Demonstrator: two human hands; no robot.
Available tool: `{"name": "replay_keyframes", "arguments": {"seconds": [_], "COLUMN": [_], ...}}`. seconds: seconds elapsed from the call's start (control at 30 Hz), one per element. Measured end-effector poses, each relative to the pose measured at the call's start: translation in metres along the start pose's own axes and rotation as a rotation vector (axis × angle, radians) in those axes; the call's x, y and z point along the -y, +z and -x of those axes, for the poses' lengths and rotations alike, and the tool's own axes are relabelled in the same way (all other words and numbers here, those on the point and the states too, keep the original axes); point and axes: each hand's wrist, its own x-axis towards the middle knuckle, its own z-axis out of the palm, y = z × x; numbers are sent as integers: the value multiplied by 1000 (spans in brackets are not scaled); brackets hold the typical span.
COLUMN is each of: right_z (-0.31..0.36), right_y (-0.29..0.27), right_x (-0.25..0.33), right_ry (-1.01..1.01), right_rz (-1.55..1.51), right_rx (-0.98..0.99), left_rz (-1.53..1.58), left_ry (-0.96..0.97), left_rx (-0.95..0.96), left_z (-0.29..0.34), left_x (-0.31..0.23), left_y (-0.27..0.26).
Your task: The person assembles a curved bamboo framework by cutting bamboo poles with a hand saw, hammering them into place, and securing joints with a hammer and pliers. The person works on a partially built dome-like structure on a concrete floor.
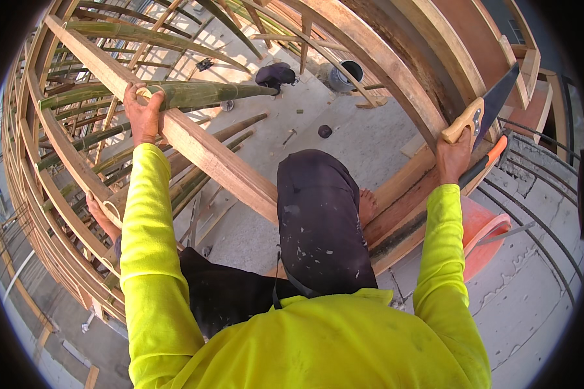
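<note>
My left hand (143,115) is curled over a long squared wooden beam (224,165), its fingers at the cut end of a green bamboo pole (207,95). Over at the right, my right hand (455,155) grips the light wooden handle of a handsaw (496,97). The dark blade points up and away, beside curved timber formwork (396,68). Just below that hand lies a long black tool with an orange end (496,153); its kind is unclear. My bare foot (368,206) rests by the timber, partly hidden by my knee.
Another person's hand (104,214) touches the framework at left. Bamboo poles and curved wooden strips (71,146) fill that side. A bucket (345,76), dark cloth bundle (276,76) and hammer (290,136) are below. Rebar (532,230) and a reddish tub (483,236) stand right.
</note>
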Motion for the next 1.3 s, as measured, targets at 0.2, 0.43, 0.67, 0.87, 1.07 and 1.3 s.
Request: {"name": "replay_keyframes", "arguments": {"seconds": [0.2, 0.43, 0.67, 0.87, 1.07, 1.3], "right_z": [0, 0, 0, 0, 0, 1], "right_y": [-1, 2, 0, 0, 0, 0], "right_x": [5, 2, 4, 6, 4, 10], "right_ry": [25, 7, 9, 23, 6, 42], "right_rz": [28, 40, 40, 45, 42, 44], "right_rx": [15, 6, 15, 12, 8, 25], "left_rz": [-1, 7, 7, -38, -354, -678], "left_ry": [-2, -21, -15, 0, 149, 400], "left_rx": [-2, -23, -27, -32, -12, 116], "left_z": [0, 0, 0, -1, 6, -4], "left_x": [-2, -4, -2, -1, -8, -18], "left_y": [0, 2, 3, 4, 3, -15]}}
